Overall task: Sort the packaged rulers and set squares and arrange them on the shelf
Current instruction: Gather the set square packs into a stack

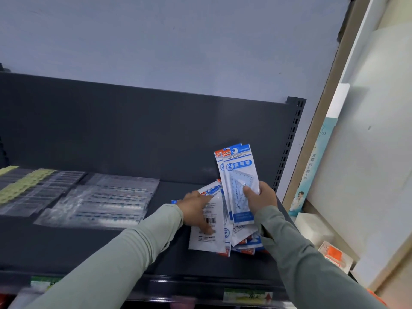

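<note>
Right hand (259,198) grips two set-square packs (239,172) upright. Left hand (196,208), apparently flat-fingered, presses face-down pack (208,239) atop pile (245,238) on shelf (111,248); long axis front-to-back, just left of held packs.

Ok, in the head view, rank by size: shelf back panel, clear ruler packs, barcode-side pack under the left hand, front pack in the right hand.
1. shelf back panel
2. clear ruler packs
3. barcode-side pack and front pack: look alike, not ranked.
</note>
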The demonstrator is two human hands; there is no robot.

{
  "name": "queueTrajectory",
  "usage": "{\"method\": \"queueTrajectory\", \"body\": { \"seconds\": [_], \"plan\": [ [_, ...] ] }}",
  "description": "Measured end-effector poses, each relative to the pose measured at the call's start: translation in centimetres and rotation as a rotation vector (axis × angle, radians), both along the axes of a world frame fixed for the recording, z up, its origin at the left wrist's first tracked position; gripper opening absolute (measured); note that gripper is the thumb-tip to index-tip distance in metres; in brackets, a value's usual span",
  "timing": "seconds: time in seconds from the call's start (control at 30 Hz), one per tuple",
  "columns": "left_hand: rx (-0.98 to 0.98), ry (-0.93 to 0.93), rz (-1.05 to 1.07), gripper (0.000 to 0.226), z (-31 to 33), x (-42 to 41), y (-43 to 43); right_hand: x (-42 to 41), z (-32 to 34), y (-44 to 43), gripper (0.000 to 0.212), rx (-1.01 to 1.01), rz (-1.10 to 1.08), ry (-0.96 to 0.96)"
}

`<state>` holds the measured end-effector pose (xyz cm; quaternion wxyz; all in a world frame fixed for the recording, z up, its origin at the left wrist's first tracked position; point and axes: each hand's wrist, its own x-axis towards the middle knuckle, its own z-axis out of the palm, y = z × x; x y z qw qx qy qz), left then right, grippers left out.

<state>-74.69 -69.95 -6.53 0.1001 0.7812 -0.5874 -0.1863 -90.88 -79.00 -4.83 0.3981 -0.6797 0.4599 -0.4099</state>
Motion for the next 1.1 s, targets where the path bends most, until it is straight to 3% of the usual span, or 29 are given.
{"method": "queueTrajectory", "body": {
  "seconds": [0.13,0.23,0.3,0.43,0.47,0.53,0.67,0.9,1.03,1.1],
  "plan": [
    [-0.017,0.061,0.135,0.057,0.1,-1.0,-0.5,0.0,-0.2,-0.2,0.007,0.031,-0.009,0.014],
    [0.025,0.075,0.182,0.085,0.0,-2.1,-0.7,0.2,-0.3,-0.4,0.008,0.054,-0.007,0.033],
    [0.078,-0.029,0.168,0.082,0.5,-2.2,-0.6,0.2,-0.2,-0.5,0.012,0.062,-0.001,0.041],
    [-0.035,0.249,0.243,0.012,2.1,-0.5,-0.4,0.2,0.0,-0.4,0.01,0.064,0.005,0.038],
    [-0.109,0.295,0.301,0.005,2.3,0.1,-0.3,0.1,0.1,-0.4,0.008,0.066,0.005,0.033],
    [-0.269,0.414,0.409,0.012,2.5,1.4,-0.2,0.1,0.1,-0.4,0.008,0.07,0.003,0.019],
    [-0.414,0.954,0.462,0.023,2.9,1.8,0.7,0.3,0.3,-0.3,0.012,0.087,0.0,-0.019],
    [-0.613,1.144,0.587,0.023,2.2,1.1,-0.3,0.8,0.8,0.3,0.016,0.129,0.066,-0.105],
    [-0.572,1.242,0.489,0.014,2.5,-0.3,-1.1,1.3,0.8,0.7,0.03,0.165,0.126,-0.066],
    [-0.553,1.289,0.429,0.021,2.8,-1.1,-1.1,1.4,0.9,0.7,0.027,0.179,0.143,-0.036]
  ]
}}
